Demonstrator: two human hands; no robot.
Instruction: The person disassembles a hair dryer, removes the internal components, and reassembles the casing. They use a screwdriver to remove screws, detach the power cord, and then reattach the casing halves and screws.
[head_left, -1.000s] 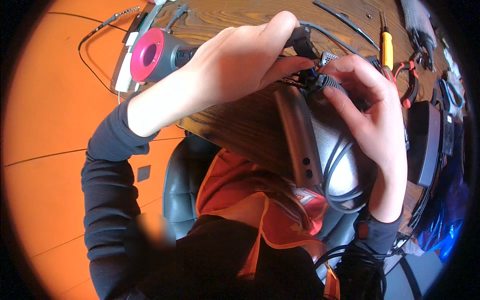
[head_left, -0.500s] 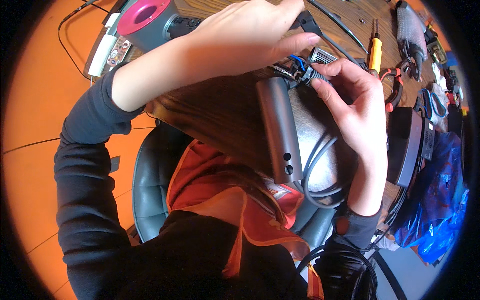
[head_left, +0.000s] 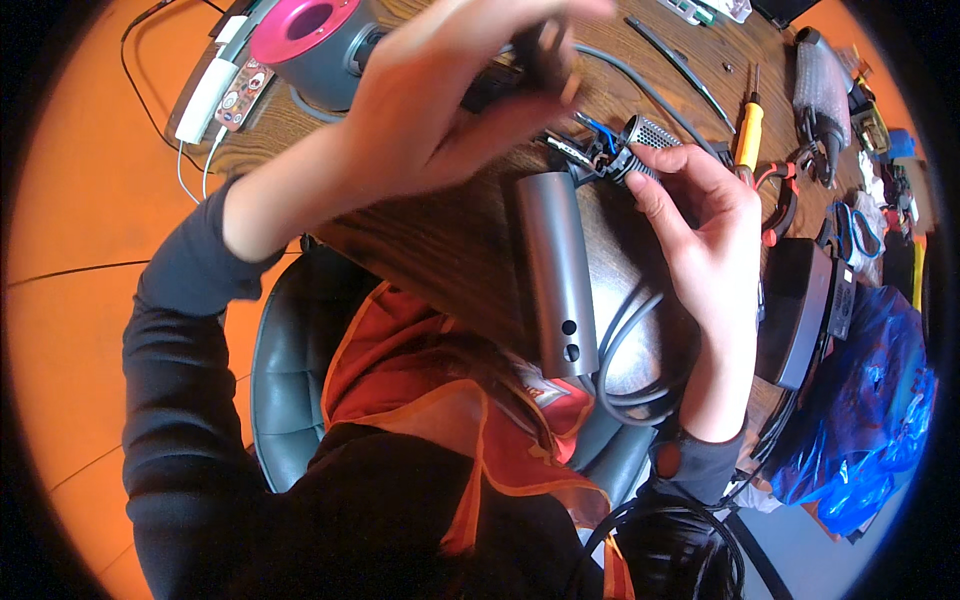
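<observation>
My right hand is closed in a pinch on a ribbed dark cable sleeve. Blue wires and small inner parts show just left of its fingertips. A perforated metal cylinder lies right behind them. Below stands the grey tubular handle of a hair dryer, tilted, with two round holes near its lower end. My left hand, smeared by motion, is raised to the left of the wires. Its fingers curl round a dark thing too blurred to name.
A grey hair dryer head with a pink ring stands at the far left. Beside my right hand lie a yellow-handled screwdriver and red-black pliers. Grey cable loops by the handle. A blue plastic bag fills the right side.
My left hand has moved left and turned, carrying the dark thing away from the wires. My right hand keeps its pinch in nearly the same place. The view has shifted slightly.
</observation>
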